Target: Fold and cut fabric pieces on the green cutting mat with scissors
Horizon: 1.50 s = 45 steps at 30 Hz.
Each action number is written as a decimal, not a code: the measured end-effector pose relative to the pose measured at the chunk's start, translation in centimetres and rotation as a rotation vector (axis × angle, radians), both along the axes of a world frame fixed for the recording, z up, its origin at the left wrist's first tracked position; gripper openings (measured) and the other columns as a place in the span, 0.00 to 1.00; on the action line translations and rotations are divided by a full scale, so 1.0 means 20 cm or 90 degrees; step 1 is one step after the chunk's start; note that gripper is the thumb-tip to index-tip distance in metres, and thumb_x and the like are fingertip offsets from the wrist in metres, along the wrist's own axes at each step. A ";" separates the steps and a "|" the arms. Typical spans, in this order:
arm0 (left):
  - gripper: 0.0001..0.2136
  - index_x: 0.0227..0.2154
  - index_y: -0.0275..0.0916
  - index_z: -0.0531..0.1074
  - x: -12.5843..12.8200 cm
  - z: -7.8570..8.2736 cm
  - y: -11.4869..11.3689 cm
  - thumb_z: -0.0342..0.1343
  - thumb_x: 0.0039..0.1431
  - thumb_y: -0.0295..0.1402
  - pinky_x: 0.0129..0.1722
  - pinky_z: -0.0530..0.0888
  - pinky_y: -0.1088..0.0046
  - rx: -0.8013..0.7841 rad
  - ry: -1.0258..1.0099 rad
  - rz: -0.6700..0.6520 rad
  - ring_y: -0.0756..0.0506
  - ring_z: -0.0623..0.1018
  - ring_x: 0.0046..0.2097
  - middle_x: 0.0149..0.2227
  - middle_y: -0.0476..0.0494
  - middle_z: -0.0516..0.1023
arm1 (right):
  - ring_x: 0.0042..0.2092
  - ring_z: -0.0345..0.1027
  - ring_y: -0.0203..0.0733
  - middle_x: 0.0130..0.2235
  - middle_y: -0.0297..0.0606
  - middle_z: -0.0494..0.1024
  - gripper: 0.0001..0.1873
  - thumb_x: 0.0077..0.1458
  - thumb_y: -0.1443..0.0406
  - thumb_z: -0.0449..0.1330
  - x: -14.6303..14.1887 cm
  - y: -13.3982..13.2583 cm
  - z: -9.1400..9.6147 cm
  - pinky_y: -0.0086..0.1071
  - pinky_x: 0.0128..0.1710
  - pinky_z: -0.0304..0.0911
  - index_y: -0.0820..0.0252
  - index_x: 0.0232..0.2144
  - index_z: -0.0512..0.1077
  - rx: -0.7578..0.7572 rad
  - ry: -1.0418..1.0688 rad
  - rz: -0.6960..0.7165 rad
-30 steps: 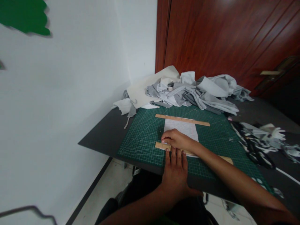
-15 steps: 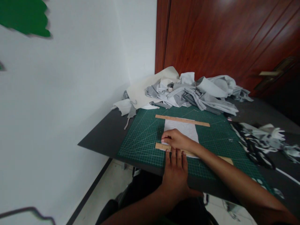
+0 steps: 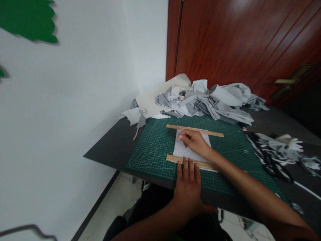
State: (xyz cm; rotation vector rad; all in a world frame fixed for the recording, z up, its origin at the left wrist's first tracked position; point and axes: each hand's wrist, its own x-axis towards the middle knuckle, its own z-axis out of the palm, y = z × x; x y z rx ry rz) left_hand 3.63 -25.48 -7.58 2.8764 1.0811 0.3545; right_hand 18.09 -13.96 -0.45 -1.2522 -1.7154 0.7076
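A light grey-white cloth piece (image 3: 182, 150) lies flat on the green cutting mat (image 3: 150, 147). One wooden ruler (image 3: 173, 158) crosses its near edge and a second wooden ruler (image 3: 213, 133) its far edge. My left hand (image 3: 188, 187) has its fingers stretched out, tips pressing on the near ruler, with the palm over the table's front edge. Above the middle of the cloth is my right hand (image 3: 197, 143), thumb and fingertips pinched together. A tiny pale spot shows at those fingertips, too small to name. My right forearm hides the near ruler's right end.
Behind the mat lies a heap of grey and white cloth scraps (image 3: 200, 103), with a cream sheet (image 3: 150, 98) at its left. Black-handled scissors (image 3: 276, 167) and more scraps (image 3: 283, 147) are on the right. A white wall (image 3: 87, 83) borders the table's left; a wooden door (image 3: 238, 43) stands behind.
My right hand has moved away from the near ruler's left end, going up and to the right over the cloth. My left hand stays on the near ruler.
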 end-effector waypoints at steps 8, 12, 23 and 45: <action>0.63 0.68 0.25 0.56 0.01 0.02 0.01 0.48 0.41 0.76 0.69 0.43 0.40 -0.021 -0.004 0.008 0.23 0.46 0.73 0.71 0.20 0.50 | 0.24 0.67 0.36 0.24 0.29 0.72 0.20 0.53 0.47 0.69 0.04 -0.15 0.33 0.31 0.26 0.65 0.55 0.32 0.74 0.034 0.162 -0.025; 0.63 0.68 0.25 0.56 0.01 0.03 0.02 0.47 0.41 0.77 0.70 0.43 0.42 -0.030 -0.012 0.016 0.25 0.46 0.73 0.72 0.21 0.50 | 0.25 0.67 0.37 0.25 0.30 0.73 0.21 0.52 0.45 0.68 0.18 -0.16 0.23 0.33 0.28 0.66 0.55 0.33 0.73 0.044 0.177 -0.044; 0.64 0.69 0.26 0.56 0.02 0.02 0.02 0.47 0.40 0.77 0.70 0.42 0.42 -0.004 -0.004 0.016 0.25 0.45 0.73 0.72 0.22 0.49 | 0.23 0.64 0.34 0.25 0.29 0.73 0.21 0.47 0.50 0.73 0.71 -0.28 -0.21 0.29 0.24 0.62 0.59 0.31 0.75 -0.173 0.242 -0.036; 0.64 0.68 0.29 0.57 0.03 0.01 0.04 0.49 0.38 0.77 0.70 0.44 0.41 0.033 0.018 0.025 0.24 0.45 0.73 0.72 0.24 0.51 | 0.23 0.63 0.33 0.22 0.26 0.70 0.25 0.41 0.47 0.75 0.82 -0.22 -0.19 0.28 0.23 0.58 0.57 0.30 0.72 -0.093 0.311 -0.194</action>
